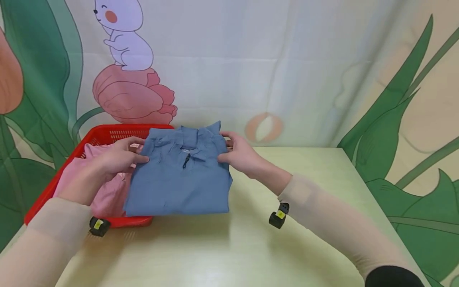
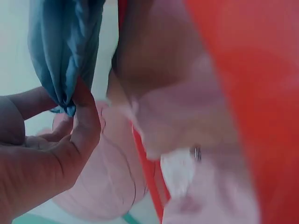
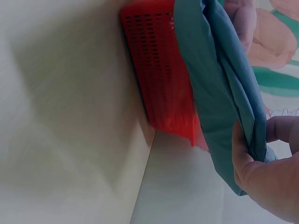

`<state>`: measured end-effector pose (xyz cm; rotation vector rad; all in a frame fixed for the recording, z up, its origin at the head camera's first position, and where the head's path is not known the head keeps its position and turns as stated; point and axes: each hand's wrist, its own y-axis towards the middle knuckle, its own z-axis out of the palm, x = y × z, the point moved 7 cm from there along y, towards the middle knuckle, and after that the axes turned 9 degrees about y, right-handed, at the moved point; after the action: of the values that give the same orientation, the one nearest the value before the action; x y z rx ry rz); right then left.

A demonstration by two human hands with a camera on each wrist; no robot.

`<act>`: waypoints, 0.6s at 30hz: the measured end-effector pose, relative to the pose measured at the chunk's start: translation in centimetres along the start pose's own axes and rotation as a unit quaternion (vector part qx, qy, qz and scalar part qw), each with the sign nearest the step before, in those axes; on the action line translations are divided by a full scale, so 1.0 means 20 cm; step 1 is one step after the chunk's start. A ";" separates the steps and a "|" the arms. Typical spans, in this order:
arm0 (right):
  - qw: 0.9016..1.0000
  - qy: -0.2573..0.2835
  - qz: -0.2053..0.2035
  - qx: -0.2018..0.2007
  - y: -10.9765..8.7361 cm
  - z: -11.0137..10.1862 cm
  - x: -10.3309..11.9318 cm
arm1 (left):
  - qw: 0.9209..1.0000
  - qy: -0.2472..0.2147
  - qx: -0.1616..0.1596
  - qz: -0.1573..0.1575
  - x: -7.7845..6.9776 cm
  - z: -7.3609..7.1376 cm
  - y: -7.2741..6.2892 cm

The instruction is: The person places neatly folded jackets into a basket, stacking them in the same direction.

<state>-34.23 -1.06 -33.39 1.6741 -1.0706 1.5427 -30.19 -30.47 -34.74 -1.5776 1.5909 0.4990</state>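
Observation:
A folded blue jacket (image 1: pixel 175 183) with a collar and a dark zipper pull is held up by both hands, above the table and overlapping the basket's right side in the head view. My left hand (image 1: pixel 120 157) pinches its left edge; in the left wrist view the bunched blue cloth (image 2: pixel 67 56) sits between thumb and fingers. On the opposite edge, my right hand (image 1: pixel 240 153) grips the folded layers, thumb on the front and fingers behind. Pink clothing (image 1: pixel 107 195) lies in the red basket (image 1: pixel 39 203), partly hidden by my left arm and the jacket.
The pale table (image 1: pixel 287 255) extends right and forward from the basket. Behind it hangs a light curtain (image 1: pixel 222 79) printed with plants and a white animal. Small black devices with yellow marks are strapped at both wrists.

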 end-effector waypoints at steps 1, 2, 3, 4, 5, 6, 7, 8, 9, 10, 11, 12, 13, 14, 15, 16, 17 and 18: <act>1.000 0.001 -0.004 0.002 0.01 0.02 0.01 | 1.000 0.003 0.001 -0.001 0.01 -0.02 -0.01; 1.000 0.002 -0.007 0.002 0.02 0.04 0.02 | 1.000 0.007 0.000 -0.002 0.03 -0.04 -0.01; 1.000 0.003 -0.009 0.002 0.03 0.06 0.03 | 1.000 0.011 0.001 -0.002 0.04 -0.06 -0.02; 1.000 0.004 -0.012 0.003 0.05 0.08 0.03 | 1.000 0.017 0.000 -0.002 0.05 -0.08 -0.02; 1.000 0.007 -0.014 0.005 0.06 0.11 0.04 | 1.000 0.023 0.000 -0.002 0.06 -0.10 -0.03; 1.000 0.011 -0.016 0.006 0.07 0.13 0.05 | 1.000 0.030 0.001 -0.001 0.08 -0.12 -0.03; 1.000 0.013 -0.017 0.007 0.08 0.15 0.05 | 0.999 0.038 0.002 0.000 0.09 -0.14 -0.04; 1.000 0.015 -0.016 0.007 0.10 0.18 0.05 | 0.999 0.045 0.005 0.000 0.10 -0.16 -0.04; 1.000 0.015 -0.016 0.009 0.11 0.20 0.06 | 0.999 0.053 0.009 0.000 0.12 -0.18 -0.05; 1.000 0.016 -0.015 0.008 0.12 0.22 0.06 | 0.998 0.062 0.014 0.000 0.13 -0.20 -0.05; 1.000 0.018 -0.014 0.008 0.13 0.25 0.06 | 0.997 0.069 0.021 0.001 0.14 -0.22 -0.06; 1.000 0.020 -0.014 0.009 0.14 0.27 0.05 | 0.997 0.075 0.028 0.002 0.16 -0.24 -0.06; 1.000 0.022 -0.014 0.009 0.15 0.29 0.05 | 0.996 0.081 0.036 0.002 0.17 -0.26 -0.07; 1.000 0.025 -0.016 0.008 0.16 0.31 0.05 | 0.995 0.086 0.041 0.001 0.18 -0.28 -0.07; 0.999 0.029 -0.017 0.006 0.17 0.33 0.05 | 0.995 0.092 0.046 -0.001 0.19 -0.30 -0.07; 0.999 0.031 -0.019 0.005 0.19 0.34 0.04 | 0.994 0.096 0.051 -0.001 0.20 -0.31 -0.08; 0.999 0.035 -0.022 0.005 0.19 0.36 0.04 | 0.994 0.100 0.052 -0.003 0.21 -0.33 -0.08; 0.999 0.038 -0.024 0.003 0.20 0.37 0.04 | 0.993 0.103 0.054 -0.004 0.22 -0.35 -0.09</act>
<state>-34.10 -9.54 -33.91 1.6194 -0.9799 1.5682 -29.86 -38.83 -33.55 -1.5923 1.7339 0.2469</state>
